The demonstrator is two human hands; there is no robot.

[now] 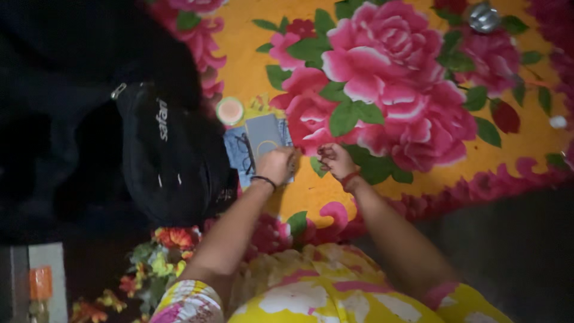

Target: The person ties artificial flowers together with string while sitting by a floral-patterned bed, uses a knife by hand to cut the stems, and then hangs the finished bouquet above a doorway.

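Left hand (276,164) curled, resting on near edge of grey booklet (263,135); grip on it unclear. Booklet atop blue book (238,152), on floral bedspread (263,66), beside black bag (170,155). Long axis runs away from person. Right hand (336,159) just right of stack, fingers bent, apparently empty. Left hand nearer.

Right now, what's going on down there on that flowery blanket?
A person leans over a yellow blanket printed with big pink roses. Their left hand rests on a small stack of books; the top one is grey, with blue ones beneath. The right hand hovers just beside it, fingers curled; whether it holds anything is too small to tell. A black bag lies left of the books, a small round lid sits above them, and a shiny metal bowl stands at the far edge.
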